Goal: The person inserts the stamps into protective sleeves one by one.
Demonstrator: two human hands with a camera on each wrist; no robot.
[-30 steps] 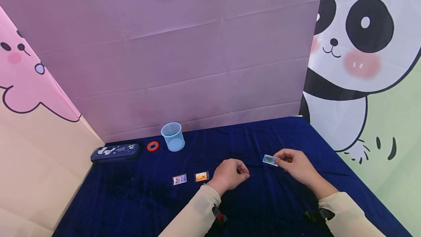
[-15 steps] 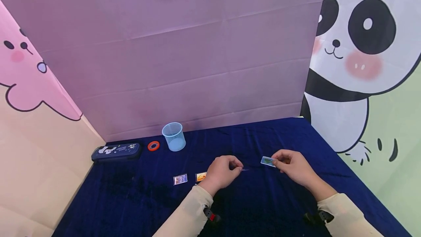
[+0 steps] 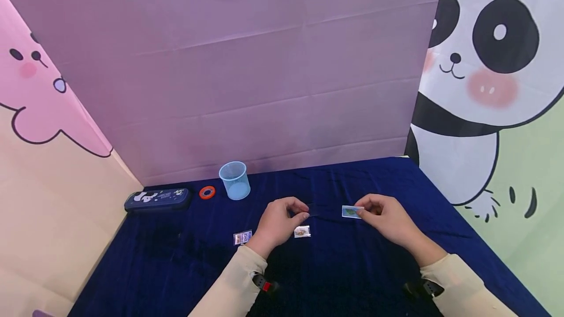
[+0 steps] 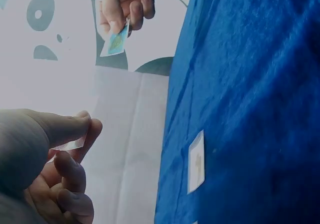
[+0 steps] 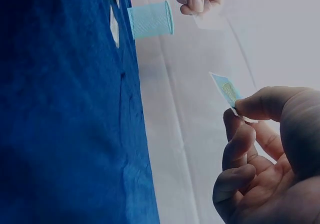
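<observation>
Small blue-green picture card [image 3: 352,211] pinched at its right edge in right hand [image 3: 387,219], held above dark blue velvet tablecloth [image 3: 352,268], long axis left-right, pointing at left hand [image 3: 279,219] just across the gap. Left hand pinching thin clear plastic sleeve [image 4: 70,144], barely visible in head view; opening cannot be made out. Small white picture card [image 3: 302,231] flat on cloth just near of left fingertips; card prints too small to read.

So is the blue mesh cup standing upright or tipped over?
Upright: the blue mesh cup stands on the blue cloth, open rim facing up.

Both hands, left [image 3: 277,221] and right [image 3: 387,218], raised, fingertips pinched.
</observation>
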